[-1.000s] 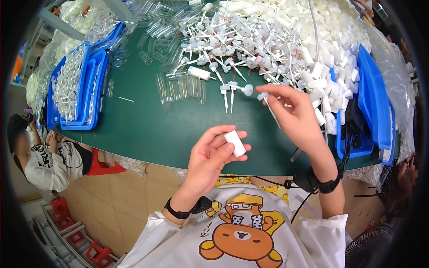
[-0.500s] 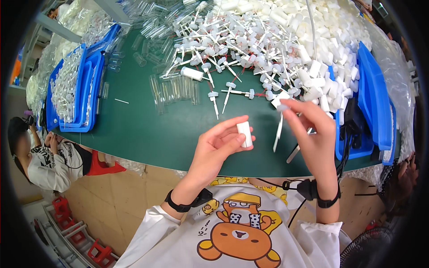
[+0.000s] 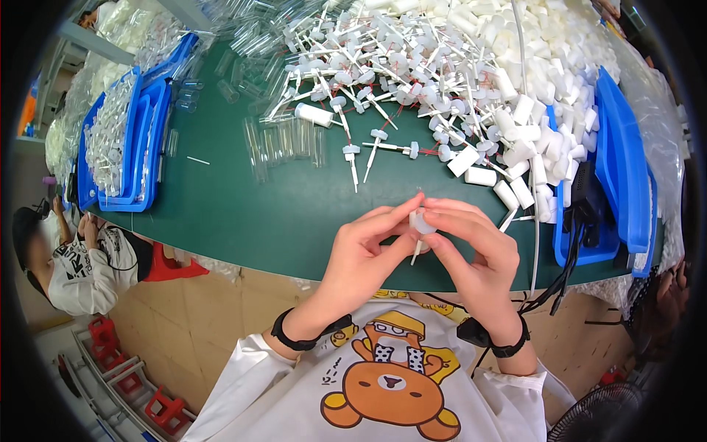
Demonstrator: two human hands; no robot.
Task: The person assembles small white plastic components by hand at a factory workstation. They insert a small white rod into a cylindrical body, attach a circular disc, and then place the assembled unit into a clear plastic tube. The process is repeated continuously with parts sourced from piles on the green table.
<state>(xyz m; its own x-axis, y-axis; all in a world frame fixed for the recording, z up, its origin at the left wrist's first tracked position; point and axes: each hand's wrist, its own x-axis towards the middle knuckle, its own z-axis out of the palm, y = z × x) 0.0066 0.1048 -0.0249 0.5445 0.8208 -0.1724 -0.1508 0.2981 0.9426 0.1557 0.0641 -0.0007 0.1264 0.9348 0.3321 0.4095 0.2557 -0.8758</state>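
Observation:
My two hands meet above the near edge of the green table. A translucent plastic cap with a thin white stem pointing down toward me is pinched in my right hand. My left hand has its fingers closed around a white cylinder, now mostly hidden behind the fingers and cap. Whether cap and cylinder touch I cannot tell. Beyond my hands lie loose stemmed caps, a pile of similar ones, and loose white cylinders.
Clear tubes lie in a row left of centre, near a capped white cylinder. Blue trays stand at the left and a blue bin at the right, with black cables. Another person sits at the far left.
My right hand has moved left and down, bringing the cap to my left hand. My left hand has shifted slightly right, and its white cylinder has become mostly hidden.

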